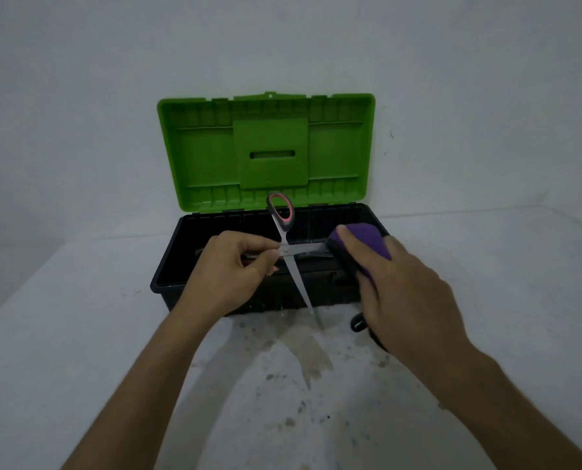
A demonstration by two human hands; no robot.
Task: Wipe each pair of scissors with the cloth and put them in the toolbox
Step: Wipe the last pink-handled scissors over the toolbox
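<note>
Two hands (228, 266), one scissors (291, 252), one cloth (360, 247), one toolbox (167, 276).

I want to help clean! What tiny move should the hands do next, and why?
Probably slide the purple cloth in the right hand along the sideways blade: the left hand holds the open scissors over the toolbox, the cloth wrapping that blade's tip.
</note>
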